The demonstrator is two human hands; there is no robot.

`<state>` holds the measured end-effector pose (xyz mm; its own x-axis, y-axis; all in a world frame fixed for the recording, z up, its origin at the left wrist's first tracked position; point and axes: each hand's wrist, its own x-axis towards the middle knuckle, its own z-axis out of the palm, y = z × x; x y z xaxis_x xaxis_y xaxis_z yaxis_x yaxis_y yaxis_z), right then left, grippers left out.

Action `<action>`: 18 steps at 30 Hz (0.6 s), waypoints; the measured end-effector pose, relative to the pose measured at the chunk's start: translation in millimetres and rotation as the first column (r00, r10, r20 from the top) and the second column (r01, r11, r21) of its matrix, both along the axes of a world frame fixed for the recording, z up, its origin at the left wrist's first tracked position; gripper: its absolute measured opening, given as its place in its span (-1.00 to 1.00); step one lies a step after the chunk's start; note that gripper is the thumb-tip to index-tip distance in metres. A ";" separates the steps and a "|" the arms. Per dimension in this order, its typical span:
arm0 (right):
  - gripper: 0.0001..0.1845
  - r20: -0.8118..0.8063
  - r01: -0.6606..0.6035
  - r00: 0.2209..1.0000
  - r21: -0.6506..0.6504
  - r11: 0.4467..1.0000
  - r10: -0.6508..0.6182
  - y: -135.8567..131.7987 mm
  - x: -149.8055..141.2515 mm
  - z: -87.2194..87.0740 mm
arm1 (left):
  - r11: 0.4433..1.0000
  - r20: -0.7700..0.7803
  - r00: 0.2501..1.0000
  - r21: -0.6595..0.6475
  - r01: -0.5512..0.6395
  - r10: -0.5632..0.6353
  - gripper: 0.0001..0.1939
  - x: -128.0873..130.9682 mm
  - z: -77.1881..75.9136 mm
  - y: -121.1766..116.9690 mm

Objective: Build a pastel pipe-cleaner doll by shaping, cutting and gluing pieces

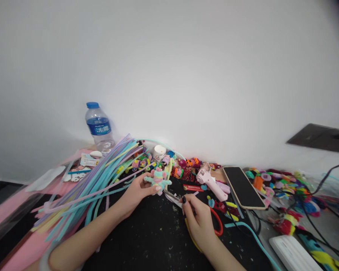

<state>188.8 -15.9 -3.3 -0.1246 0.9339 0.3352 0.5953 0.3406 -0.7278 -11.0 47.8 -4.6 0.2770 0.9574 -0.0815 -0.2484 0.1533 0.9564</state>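
Observation:
My left hand point(142, 189) is closed around a small fuzzy doll point(158, 180) in pastel mint, pink and yellow, holding it upright above the black work surface point(155, 237). My right hand point(198, 220) pinches a slim silver metal tool point(172, 195) whose tip points at the doll's lower side. Partly hidden under that hand are scissors with a red handle loop point(219, 222) and a yellow edge; whether the silver tool belongs to them I cannot tell.
Pastel pipe cleaners point(101, 188) spread at the left, near a water bottle point(98, 128). Behind the hands are a paper cup point(159, 152), a pink glue gun point(211, 184) and several fuzzy figures. A phone point(243, 188), cables and a white block point(293, 254) lie at right.

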 end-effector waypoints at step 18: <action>-0.83 0.034 0.081 0.996 0.019 0.997 -0.081 0.7 1.0 -3.8 | 0.893 -0.447 0.842 0.442 -0.086 0.302 -0.54 -3.6 -15.0 5.9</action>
<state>189.8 -15.2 -7.1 -0.0606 0.9353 0.3486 0.6461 0.3030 -0.7006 -14.6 53.6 -19.6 0.1076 0.9659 0.2356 0.2867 -0.2571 0.9229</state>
